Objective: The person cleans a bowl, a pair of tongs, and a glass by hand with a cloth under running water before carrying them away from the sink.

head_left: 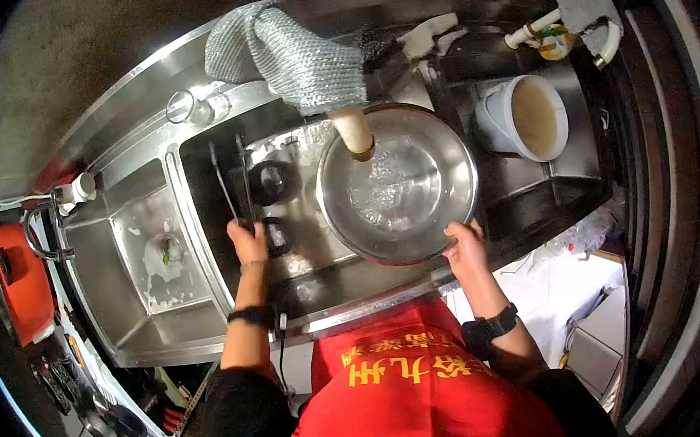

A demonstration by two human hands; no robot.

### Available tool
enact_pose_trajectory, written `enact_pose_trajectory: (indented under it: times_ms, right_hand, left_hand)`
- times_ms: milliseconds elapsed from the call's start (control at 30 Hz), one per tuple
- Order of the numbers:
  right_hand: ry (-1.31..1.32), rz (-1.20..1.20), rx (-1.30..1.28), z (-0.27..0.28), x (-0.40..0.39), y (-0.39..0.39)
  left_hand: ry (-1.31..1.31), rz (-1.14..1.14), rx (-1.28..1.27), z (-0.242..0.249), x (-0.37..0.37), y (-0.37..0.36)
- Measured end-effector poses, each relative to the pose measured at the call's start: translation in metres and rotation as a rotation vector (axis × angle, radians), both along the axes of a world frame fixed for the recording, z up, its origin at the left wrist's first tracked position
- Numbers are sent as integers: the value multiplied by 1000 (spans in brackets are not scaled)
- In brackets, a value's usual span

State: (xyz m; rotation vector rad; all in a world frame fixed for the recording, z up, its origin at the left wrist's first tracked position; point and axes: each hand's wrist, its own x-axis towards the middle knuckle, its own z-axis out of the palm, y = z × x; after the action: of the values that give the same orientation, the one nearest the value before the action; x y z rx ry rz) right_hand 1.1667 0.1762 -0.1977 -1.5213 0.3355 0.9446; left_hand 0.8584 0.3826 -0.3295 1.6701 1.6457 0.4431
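Observation:
My right hand [467, 249] grips the lower right rim of a large round metal bowl [427, 180], its fingers over the edge. Some clear water with bubbles lies in the bowl. Above its upper left part hangs a tap spout [352, 133] wrapped in silvery ribbed material [308, 61]. To the left, my left hand [249, 241] is closed on a thin, dark, long-armed utensil [224, 180], blurred, which looks like tongs. Beside that hand, dark round pieces [269, 182] show in the middle sink.
A left sink basin [130, 276] has a drain and suds. In the right basin stands a white bucket [498, 122] of cloudy brownish liquid. A clear glass [189, 108] is on the back ledge. At far left are a red-orange pot [25, 291] and a curved tap [38, 234].

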Motion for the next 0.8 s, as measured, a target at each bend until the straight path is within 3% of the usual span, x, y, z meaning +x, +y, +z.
enact_pose_trajectory:
  times_ms: [67, 100, 167, 233, 300, 400, 433, 533, 567, 633, 667, 700, 767, 800]
  right_hand:
    - [-152, -38, 61, 11, 0, 12]
    - [-189, 14, -14, 19, 4, 15]
    - [-272, 15, 62, 17, 10, 19]
    - [-393, 40, 78, 24, 14, 25]
    - [-510, 60, 90, 31, 16, 29]
    - [-872, 169, -8, 36, 21, 30]
    - [-879, 171, -10, 41, 21, 34]
    - [-1217, 208, -7, 53, 23, 40]
    - [-1219, 210, -9, 52, 24, 39]
    - [-1000, 57, 35, 54, 24, 37]
    - [-959, 34, 50, 53, 27, 35]
    - [-961, 29, 47, 50, 30, 35]
    - [-1104, -27, 294, 46, 31, 36]
    - [-1101, -24, 277, 49, 28, 34]
  left_hand:
    - [-202, -28, -146, 51, 19, -28]
    - [-273, -161, 121, 32, 21, -44]
    - [-621, 50, -998, 64, 41, -53]
    - [-728, 223, -1261, 73, 76, -63]
    - [-899, 18, -1407, 66, 102, -60]
    - [-1019, 54, -1603, 38, 140, -51]
    - [-1082, 39, -1678, 30, 149, -47]
    - [-1218, 138, -1746, 17, 174, -38]
    - [-1220, 137, -1749, 22, 180, -37]
    - [-1150, 381, -1622, 32, 190, -38]
    - [-1210, 337, -1792, 16, 191, -31]
    - [-1206, 331, -1797, 12, 195, -34]
    - [-1141, 340, -1419, 43, 206, -40]
    - [-1167, 359, -1369, 42, 209, -42]
